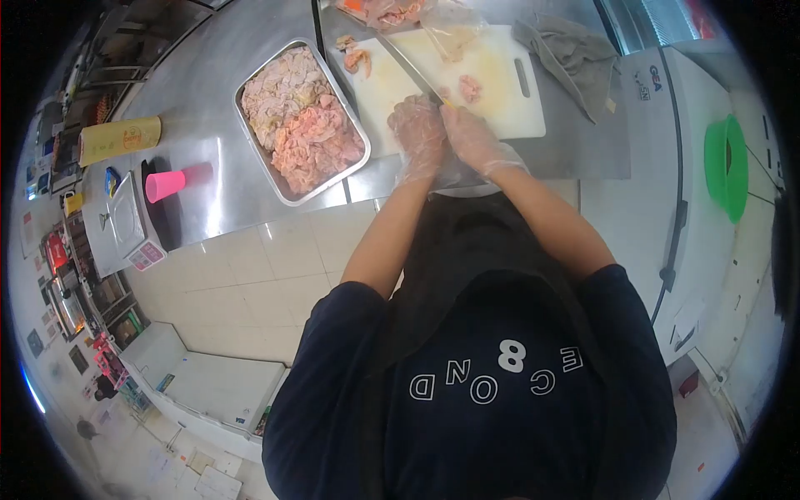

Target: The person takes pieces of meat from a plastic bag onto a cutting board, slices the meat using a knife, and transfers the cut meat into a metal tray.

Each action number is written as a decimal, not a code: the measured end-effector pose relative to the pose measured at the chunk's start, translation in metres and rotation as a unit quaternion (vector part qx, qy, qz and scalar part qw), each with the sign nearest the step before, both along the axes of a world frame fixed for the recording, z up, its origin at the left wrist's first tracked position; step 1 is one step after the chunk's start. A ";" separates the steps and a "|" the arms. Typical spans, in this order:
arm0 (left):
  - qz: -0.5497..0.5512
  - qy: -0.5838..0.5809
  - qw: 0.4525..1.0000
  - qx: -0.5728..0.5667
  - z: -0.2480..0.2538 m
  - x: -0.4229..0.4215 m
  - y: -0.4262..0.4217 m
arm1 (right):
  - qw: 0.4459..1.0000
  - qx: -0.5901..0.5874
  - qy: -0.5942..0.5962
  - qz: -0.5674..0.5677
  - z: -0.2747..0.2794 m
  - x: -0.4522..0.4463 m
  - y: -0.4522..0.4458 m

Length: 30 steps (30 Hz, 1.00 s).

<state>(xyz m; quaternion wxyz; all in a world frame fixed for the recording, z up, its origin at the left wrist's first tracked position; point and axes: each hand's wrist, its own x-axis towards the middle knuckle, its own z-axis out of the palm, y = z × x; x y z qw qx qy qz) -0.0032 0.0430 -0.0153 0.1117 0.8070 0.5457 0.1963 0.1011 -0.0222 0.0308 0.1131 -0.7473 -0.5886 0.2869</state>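
Both hands wear clear plastic gloves at the near edge of a white cutting board (508, 112). My right hand (471, 137) is closed round the yellowish handle of a long knife (408, 65), whose blade points up and left across the board. Close beside it, my left hand (418, 129) has its fingers curled together; whatever it may hold is hidden. A small piece of pink meat (470, 88) lies on the board right of the blade. Other scraps (357, 61) lie at the board's left edge, with more meat (392, 12) and a plastic bag (454, 29) at the top.
A metal tray (364, 154) of cut raw meat stands left of the board. A grey cloth (571, 62) lies to the right. Further left are a pink cup (165, 185), a yellow roll (121, 140) and a scale (129, 221). A green basin (727, 168) is far right.
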 end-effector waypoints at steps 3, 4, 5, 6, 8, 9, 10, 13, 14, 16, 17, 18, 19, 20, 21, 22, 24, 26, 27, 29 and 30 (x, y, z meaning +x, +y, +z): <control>-0.064 -0.043 0.997 0.001 0.003 -0.020 0.001 | 0.997 0.050 -0.022 0.055 -0.026 0.012 -0.029; -0.068 -0.049 0.996 0.021 0.010 -0.029 -0.004 | 0.998 0.057 0.017 0.016 -0.016 0.015 -0.048; -0.071 -0.056 0.995 0.040 0.014 -0.036 -0.006 | 0.996 0.064 0.056 -0.023 -0.004 0.016 -0.072; -0.065 -0.060 0.995 0.042 0.015 -0.043 -0.006 | 0.996 0.052 0.068 -0.036 0.000 0.023 -0.098; -0.077 -0.006 0.997 -0.015 0.011 -0.054 -0.006 | 0.995 0.040 0.077 -0.045 0.009 0.036 -0.132; -0.073 -0.008 0.997 -0.014 0.008 -0.052 -0.007 | 0.996 -0.008 0.053 -0.071 0.014 0.039 -0.143; -0.075 -0.004 0.997 -0.005 0.004 -0.048 -0.007 | 0.993 -0.054 0.029 -0.099 0.022 0.040 -0.147; -0.117 -0.074 0.990 0.037 -0.032 -0.035 0.004 | 0.970 -0.097 0.081 -0.207 0.042 0.036 -0.145; -0.152 -0.143 0.976 0.064 -0.042 -0.030 0.005 | 0.969 -0.094 0.080 -0.213 0.043 0.036 -0.146; -0.146 -0.178 0.972 -0.040 0.010 -0.008 0.013 | 0.964 -0.079 0.057 -0.248 0.042 0.035 -0.147; -0.132 -0.208 0.959 -0.142 0.035 0.001 0.017 | 0.964 -0.078 0.058 -0.249 0.039 0.034 -0.148; -0.134 -0.206 0.959 -0.142 0.043 0.005 0.020 | 0.969 -0.049 0.033 -0.239 0.037 0.032 -0.150; -0.145 -0.181 0.962 -0.148 0.048 0.010 0.023 | 0.973 -0.022 0.008 -0.230 0.036 0.029 -0.154; -0.155 -0.157 0.964 -0.152 0.051 0.013 0.024 | 0.972 -0.023 0.009 -0.232 0.035 0.027 -0.158; -0.156 -0.159 0.963 -0.151 0.050 0.010 0.023 | 0.972 -0.028 0.020 -0.233 0.040 0.025 -0.156; -0.153 -0.109 0.966 -0.178 0.048 0.004 0.023 | 0.971 -0.032 0.028 -0.236 0.046 0.026 -0.153; -0.159 -0.062 0.963 -0.208 0.043 -0.012 0.021 | 0.972 -0.025 0.025 -0.234 0.058 0.026 -0.152; -0.136 0.014 0.974 -0.179 0.034 -0.036 0.015 | 0.972 -0.026 0.030 -0.233 0.067 0.024 -0.154; -0.137 0.014 0.973 -0.183 0.031 -0.040 0.010 | 0.971 -0.006 0.055 -0.231 0.070 0.024 -0.154; -0.124 -0.160 0.979 -0.021 0.024 -0.053 0.001 | 0.972 0.009 0.083 -0.218 0.077 0.024 -0.148; -0.120 -0.158 0.980 -0.023 0.019 -0.052 -0.001 | 0.973 -0.008 0.103 -0.205 0.080 0.023 -0.144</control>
